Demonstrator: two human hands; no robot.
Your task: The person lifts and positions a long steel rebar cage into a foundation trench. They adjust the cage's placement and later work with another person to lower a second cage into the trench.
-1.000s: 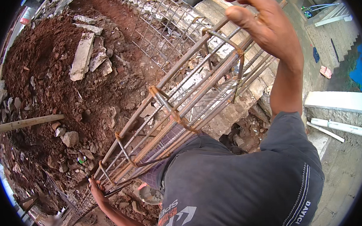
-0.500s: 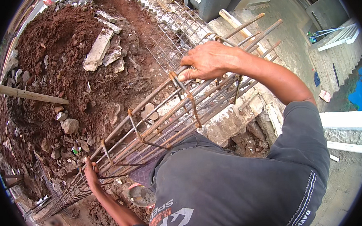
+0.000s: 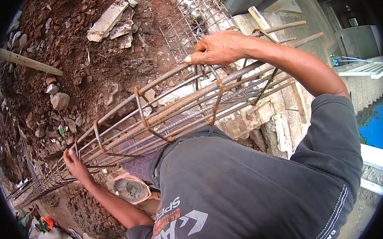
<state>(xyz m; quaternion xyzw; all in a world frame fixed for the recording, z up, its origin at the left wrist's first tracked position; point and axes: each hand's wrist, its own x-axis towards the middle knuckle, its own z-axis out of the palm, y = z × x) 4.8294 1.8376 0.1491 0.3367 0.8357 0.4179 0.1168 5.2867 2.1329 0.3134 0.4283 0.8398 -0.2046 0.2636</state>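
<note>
A long cage of rusty rebar (image 3: 173, 109), tied with bent stirrups, slants across the front of my body from upper right to lower left. My right hand (image 3: 222, 48) is closed over its upper bar near the right end, its thumb along the bar. A bent stirrup (image 3: 219, 90) hangs just below that hand. Farther down the cage, my left hand (image 3: 76, 164) is closed at the bars beside another stirrup, its fingers partly hidden by the steel.
Red-brown soil (image 3: 111, 76) with rubble and broken slabs (image 3: 108, 20) lies beyond the cage. A second rebar cage (image 3: 190, 22) lies at the top. A bucket of wet mortar (image 3: 130, 189) stands below my left forearm. Concrete steps (image 3: 363, 89) are at the right.
The view has shifted, and the cage lies flatter across it. My left hand is farther left. My right thumb reaches past the stirrup it was beside before.
</note>
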